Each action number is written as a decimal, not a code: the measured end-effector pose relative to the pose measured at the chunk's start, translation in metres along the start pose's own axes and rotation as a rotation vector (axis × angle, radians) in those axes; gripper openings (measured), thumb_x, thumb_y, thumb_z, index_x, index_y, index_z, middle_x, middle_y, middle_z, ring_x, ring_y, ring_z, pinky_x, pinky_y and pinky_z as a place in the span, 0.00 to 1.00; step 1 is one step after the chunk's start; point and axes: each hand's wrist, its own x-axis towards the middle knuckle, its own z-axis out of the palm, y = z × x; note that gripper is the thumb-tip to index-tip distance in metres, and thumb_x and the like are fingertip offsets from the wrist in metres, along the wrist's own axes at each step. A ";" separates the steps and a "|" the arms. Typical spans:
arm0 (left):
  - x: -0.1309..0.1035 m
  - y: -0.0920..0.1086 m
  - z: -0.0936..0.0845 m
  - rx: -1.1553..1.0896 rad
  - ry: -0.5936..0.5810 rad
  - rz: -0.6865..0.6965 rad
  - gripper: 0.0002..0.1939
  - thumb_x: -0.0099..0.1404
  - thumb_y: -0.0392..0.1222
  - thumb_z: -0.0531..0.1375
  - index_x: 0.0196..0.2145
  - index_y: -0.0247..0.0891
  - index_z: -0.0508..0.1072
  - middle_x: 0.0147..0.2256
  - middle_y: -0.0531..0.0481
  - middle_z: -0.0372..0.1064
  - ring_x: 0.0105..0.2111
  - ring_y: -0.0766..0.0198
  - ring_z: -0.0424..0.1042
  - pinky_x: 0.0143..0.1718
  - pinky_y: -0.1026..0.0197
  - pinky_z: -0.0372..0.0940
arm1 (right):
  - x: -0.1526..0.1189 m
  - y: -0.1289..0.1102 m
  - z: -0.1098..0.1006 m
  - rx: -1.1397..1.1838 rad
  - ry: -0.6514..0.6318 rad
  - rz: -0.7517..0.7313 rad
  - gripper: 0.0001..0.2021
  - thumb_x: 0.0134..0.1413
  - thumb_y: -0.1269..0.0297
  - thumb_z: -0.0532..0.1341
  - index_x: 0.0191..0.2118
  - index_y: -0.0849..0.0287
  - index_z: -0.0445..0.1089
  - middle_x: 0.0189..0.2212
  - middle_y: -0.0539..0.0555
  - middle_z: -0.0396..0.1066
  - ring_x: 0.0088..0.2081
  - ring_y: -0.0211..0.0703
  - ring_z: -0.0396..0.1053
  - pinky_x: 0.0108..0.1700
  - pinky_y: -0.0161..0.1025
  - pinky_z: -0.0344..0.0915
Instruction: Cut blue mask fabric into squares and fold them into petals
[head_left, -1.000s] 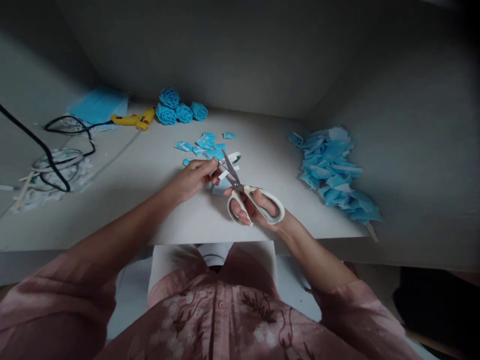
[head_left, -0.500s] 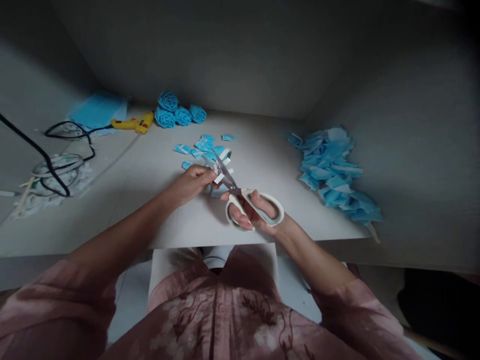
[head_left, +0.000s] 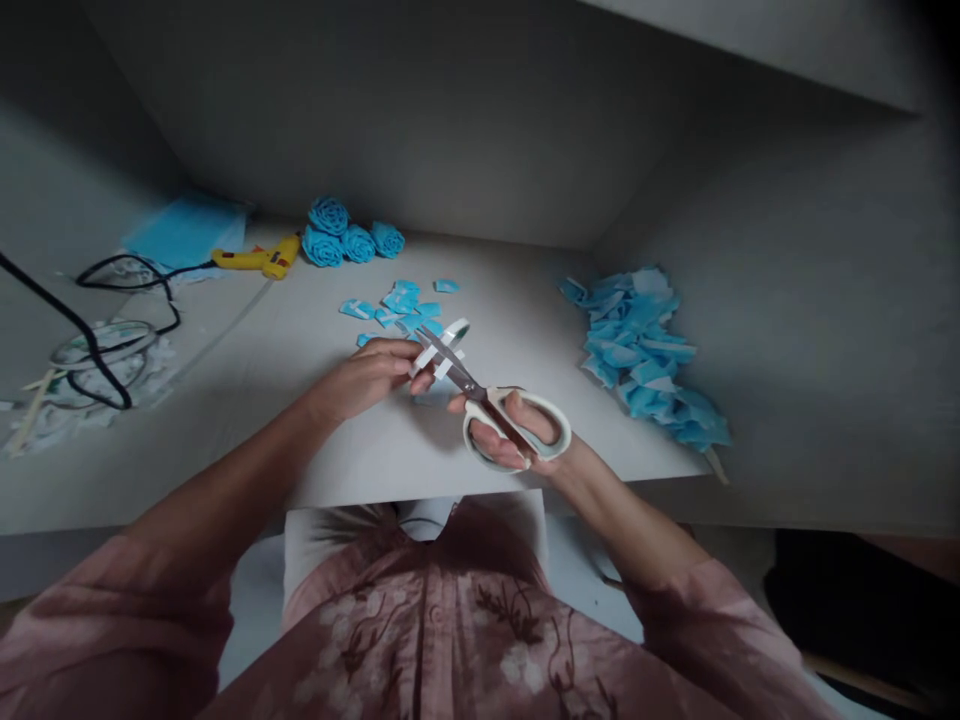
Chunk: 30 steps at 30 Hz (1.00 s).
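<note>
My left hand [head_left: 382, 372] is closed on a narrow roll of white tape [head_left: 459, 328], tilted and seen nearly edge-on. Short white strips [head_left: 442, 369] show by the fingertips and across the blades; whether they stick to the metal I cannot tell. White-handled scissors [head_left: 471, 388] are in my right hand [head_left: 517, 430], its thumb and fingers through the loops. The blades point up and left, over the tape, and look almost closed. Just beyond them lie several small blue fabric pieces [head_left: 401, 297], partly hidden by the hand and scissors.
Blue rolled fabric roses [head_left: 358, 243] sit at the back, beside a yellow glue gun [head_left: 259, 258] with a black cord. Flat blue sheets [head_left: 187, 235] lie behind it. At right is a heap of blue scraps [head_left: 637, 340]; walls enclose the table [head_left: 247, 420].
The scissor blades have come closer together. The fingers of my left hand have shifted, and more of the tape roll shows. The whole view has moved slightly.
</note>
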 end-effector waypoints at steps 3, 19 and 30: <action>0.002 0.002 0.001 -0.109 0.015 -0.057 0.24 0.60 0.62 0.67 0.23 0.38 0.77 0.25 0.44 0.73 0.30 0.56 0.74 0.37 0.53 0.68 | -0.004 -0.001 0.006 -0.037 0.034 0.001 0.31 0.57 0.35 0.68 0.48 0.61 0.80 0.23 0.43 0.60 0.16 0.24 0.49 0.14 0.26 0.50; 0.000 -0.003 0.002 -0.087 0.001 -0.156 0.15 0.51 0.51 0.73 0.22 0.35 0.81 0.27 0.42 0.77 0.31 0.56 0.76 0.38 0.53 0.69 | -0.026 -0.007 0.038 -0.615 0.239 0.168 0.28 0.50 0.45 0.75 0.48 0.63 0.80 0.21 0.41 0.59 0.20 0.28 0.53 0.22 0.31 0.50; 0.002 0.016 0.014 0.195 0.156 -0.263 0.12 0.53 0.50 0.72 0.23 0.38 0.81 0.24 0.49 0.75 0.23 0.65 0.70 0.26 0.63 0.62 | -0.022 -0.008 0.021 -1.090 0.182 -0.110 0.21 0.62 0.46 0.68 0.46 0.62 0.79 0.27 0.46 0.67 0.27 0.33 0.57 0.32 0.35 0.57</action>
